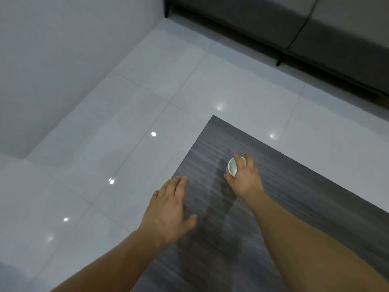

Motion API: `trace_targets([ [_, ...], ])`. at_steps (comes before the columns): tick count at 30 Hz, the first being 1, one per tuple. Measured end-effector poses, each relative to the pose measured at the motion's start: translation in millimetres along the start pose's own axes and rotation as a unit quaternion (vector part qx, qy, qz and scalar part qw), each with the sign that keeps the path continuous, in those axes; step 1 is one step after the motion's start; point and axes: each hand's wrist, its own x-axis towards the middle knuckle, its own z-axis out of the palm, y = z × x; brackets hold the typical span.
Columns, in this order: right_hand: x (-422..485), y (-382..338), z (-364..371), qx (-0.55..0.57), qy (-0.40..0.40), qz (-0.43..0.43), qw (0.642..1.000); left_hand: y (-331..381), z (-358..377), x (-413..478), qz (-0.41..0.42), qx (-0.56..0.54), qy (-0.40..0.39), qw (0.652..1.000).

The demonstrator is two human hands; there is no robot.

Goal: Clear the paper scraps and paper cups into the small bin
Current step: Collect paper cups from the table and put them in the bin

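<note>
The right hand (244, 180) covers most of the cup (232, 166); only its white rim and interior show. The whole frame is motion-blurred, smearing the table (294, 197) grain. The table and the sofa (273, 24) are cut off by the frame edges.

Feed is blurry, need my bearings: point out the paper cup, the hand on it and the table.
paper cup (232, 166), head view, white inside of its mouth.
right hand (245, 179), head view, back of the hand.
table (212, 131), head view, bare top near far corner.
</note>
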Motion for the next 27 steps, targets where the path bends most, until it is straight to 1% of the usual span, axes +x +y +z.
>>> trace_targets([
  [2, -8, -2, 2, 0.053, -0.005, 0.015, 0.998, -1, -2, 3, 0.003, -0.014, 0.001, 1.0],
  [4, -25, -12, -2, 0.148, 0.007, 0.032, 0.988, 0, -10, 5, 0.009, -0.028, -0.002, 1.0],
  [6, -52, -28, -14, 0.257, 0.029, 0.016, 0.966, 7, -23, 6, 0.023, -0.039, -0.001, 0.999],
  [9, -105, -55, -39, 0.383, 0.017, -0.027, 0.923, 23, -55, -1, 0.065, -0.058, 0.013, 0.996],
  [11, -145, -68, -56, 0.423, 0.013, -0.044, 0.905, 35, -80, -14, 0.099, -0.066, 0.026, 0.993],
  [14, -215, -86, -78, 0.459, 0.042, -0.058, 0.885, 51, -113, -52, 0.176, -0.062, 0.024, 0.982],
  [17, -293, -98, -90, 0.517, 0.098, -0.024, 0.85, 61, -134, -106, 0.232, -0.065, 0.011, 0.97],
  [19, -341, -97, -90, 0.523, 0.172, 0.016, 0.835, 65, -139, -140, 0.238, -0.074, 0.004, 0.968],
  [21, -396, -92, -85, 0.499, 0.228, 0.061, 0.834, 69, -142, -179, 0.24, -0.075, -0.008, 0.968],
  [24, -473, -76, -69, 0.434, 0.248, 0.122, 0.857, 84, -143, -229, 0.259, -0.079, -0.027, 0.962],
  [25, -497, -68, -65, 0.42, 0.258, 0.136, 0.859, 95, -144, -244, 0.27, -0.084, -0.031, 0.959],
  [27, -542, -54, -62, 0.406, 0.293, 0.162, 0.85, 122, -145, -275, 0.301, -0.081, -0.033, 0.95],
])
